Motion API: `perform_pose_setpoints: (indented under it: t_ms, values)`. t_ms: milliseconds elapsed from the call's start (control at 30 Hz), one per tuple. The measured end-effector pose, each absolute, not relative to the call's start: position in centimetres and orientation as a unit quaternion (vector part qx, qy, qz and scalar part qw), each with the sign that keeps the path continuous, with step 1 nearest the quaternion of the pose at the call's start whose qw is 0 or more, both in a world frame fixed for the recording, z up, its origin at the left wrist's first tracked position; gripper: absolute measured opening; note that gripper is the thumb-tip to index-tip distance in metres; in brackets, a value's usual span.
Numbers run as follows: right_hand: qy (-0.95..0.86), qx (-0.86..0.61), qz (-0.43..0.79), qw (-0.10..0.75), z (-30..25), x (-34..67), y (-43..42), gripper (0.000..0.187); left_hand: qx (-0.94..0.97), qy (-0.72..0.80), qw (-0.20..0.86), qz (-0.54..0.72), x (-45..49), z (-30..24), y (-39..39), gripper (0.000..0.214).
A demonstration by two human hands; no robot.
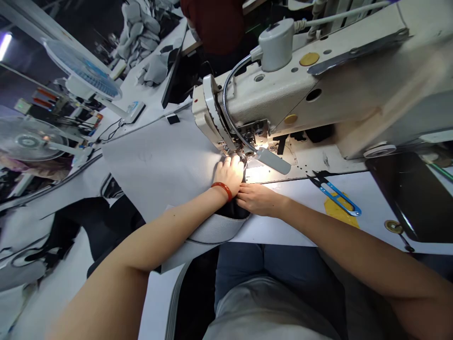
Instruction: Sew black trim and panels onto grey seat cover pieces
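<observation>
My left hand (230, 174), with a red bangle at the wrist, lies on a grey fabric piece (166, 165) right at the needle of a cream sewing machine (283, 94); its fingers press the cloth flat. Close beside it, my right hand (256, 198) rests on the white table with fingers curled at the fabric's dark edge (233, 210). A small lamp (272, 159) on a flexible neck lights the needle area.
Blue-handled thread snips (336, 192) lie on the table to the right, over a yellow patch. A dark panel (406, 193) sits at far right. Two fans (85, 71) stand at left. Grey fabric pieces are piled at the back, near another person's red garment (215, 21).
</observation>
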State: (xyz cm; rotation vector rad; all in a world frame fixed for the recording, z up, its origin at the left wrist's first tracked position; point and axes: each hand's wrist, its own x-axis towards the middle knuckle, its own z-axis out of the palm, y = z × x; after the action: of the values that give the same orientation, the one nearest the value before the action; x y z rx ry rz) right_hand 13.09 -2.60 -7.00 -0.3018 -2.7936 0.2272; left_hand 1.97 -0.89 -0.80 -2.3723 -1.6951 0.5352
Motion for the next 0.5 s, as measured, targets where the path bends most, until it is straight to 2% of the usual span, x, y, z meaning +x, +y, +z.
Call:
perform_pose_setpoints:
  t_ms: [200, 300, 500]
  values:
    - [-0.966, -0.148, 0.122, 0.171, -7.4, 14.2, -2.7, 0.026, -0.847, -0.477, 0.080, 0.221, 1.0, -0.8, 0.5, 0.033]
    - [-0.960, -0.148, 0.175, 0.162, -6.8, 14.5, -2.6, 0.024, -0.836, -0.505, 0.062, 0.205, 0.4, -0.5, 0.6, 0.030]
    - [-0.964, -0.148, 0.193, 0.105, -7.3, 13.9, -2.2, 0.042, -0.864, -0.442, 0.042, 0.237, 0.4, 0.0, 0.9, 0.029]
